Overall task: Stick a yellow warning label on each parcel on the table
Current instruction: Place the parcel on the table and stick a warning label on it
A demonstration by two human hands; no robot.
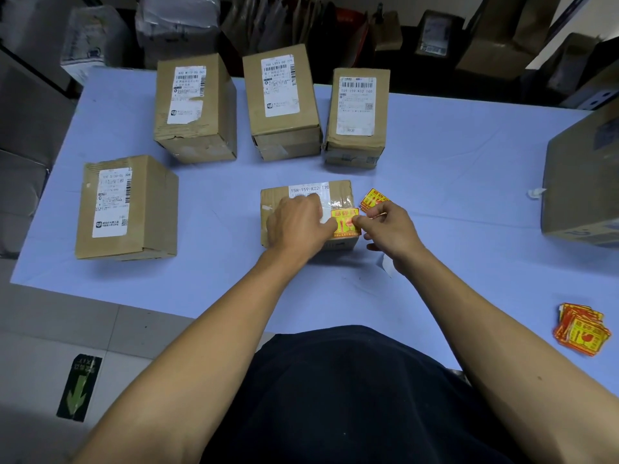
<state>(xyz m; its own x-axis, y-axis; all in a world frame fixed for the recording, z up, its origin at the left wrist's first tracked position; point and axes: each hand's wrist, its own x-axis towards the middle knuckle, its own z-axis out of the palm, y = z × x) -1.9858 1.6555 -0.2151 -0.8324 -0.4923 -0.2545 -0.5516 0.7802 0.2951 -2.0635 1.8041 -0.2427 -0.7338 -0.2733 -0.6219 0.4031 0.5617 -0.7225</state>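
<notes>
a yellow warning label point(345, 222) lies on top of the near cardboard parcel point(278, 202), at its right edge. the left hand point(298, 226) rests on the parcel, fingertips pressing the label's left side. the right hand point(390, 227) pinches the label's right edge and also holds spare labels point(373, 199). four more parcels, one at left point(125, 209) and three in a far row point(281, 105), show no yellow label yet. this looks like the first of five. a stack of labels point(581, 328) lies near right on the pale blue table point(452, 162).
</notes>
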